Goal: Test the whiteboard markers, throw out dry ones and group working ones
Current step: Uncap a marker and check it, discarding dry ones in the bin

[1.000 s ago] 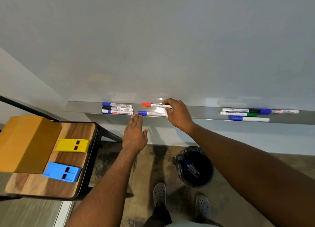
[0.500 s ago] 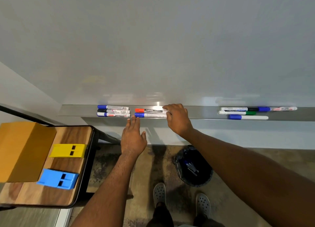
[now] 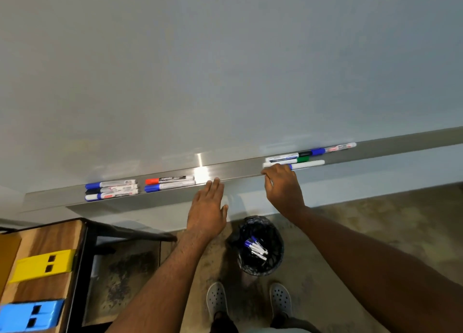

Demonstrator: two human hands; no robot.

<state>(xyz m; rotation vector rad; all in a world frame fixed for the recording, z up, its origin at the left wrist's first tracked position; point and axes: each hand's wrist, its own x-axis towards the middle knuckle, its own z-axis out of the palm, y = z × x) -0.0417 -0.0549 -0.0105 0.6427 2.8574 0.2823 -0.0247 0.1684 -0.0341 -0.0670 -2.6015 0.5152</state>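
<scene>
Pale whiteboard [image 3: 225, 69] across the whole upper half, from 9 through 12 to 3 o'clock. Along its foot, a long metal ledge [image 3: 238, 168], climbing toward 3 o'clock. Below, mottled concrete floor [image 3: 375, 220] from 4 to 6 o'clock. At 8 o'clock, a wooden surface [image 3: 50, 245] with a dark frame, carrying a tan box [image 3: 7, 252] cut by the picture's edge, a yellow block [image 3: 42, 265] and, nearer 7 o'clock, a blue block [image 3: 30, 314]. Two bare forearms reaching up from the bottom edge. At 6 o'clock, on the floor below the ledge, a black mesh bin [image 3: 260, 267] with discarded markers [image 3: 255, 248] lying inside, blue caps and white barrels showing. Under it, a pair of grey perforated shoes [image 3: 218, 300].

Left hand [image 3: 208, 212] just below centre, released: fingers straight and together, tips touching the ledge's front edge, thumb out to the side, holding nothing. Right hand [image 3: 284, 185] at 4 o'clock of centre, fingers bent over the ledge's front edge and lying on the left end of the front marker [image 3: 308, 164], a white barrel with a bit of blue showing beside the hand; a true grip or mere touch, impossible to tell.

Behind that marker, the right-hand group [image 3: 285, 157]: barrels with green, black and blue parts, lying lengthwise and close together. At 8 o'clock of centre, a pair of markers [image 3: 170, 183], red cap behind, blue cap in front, touching. Further toward 9 o'clock, a set of three [image 3: 111, 190], caps blue, black, blue, side by side, well apart from the right-hand group.
</scene>
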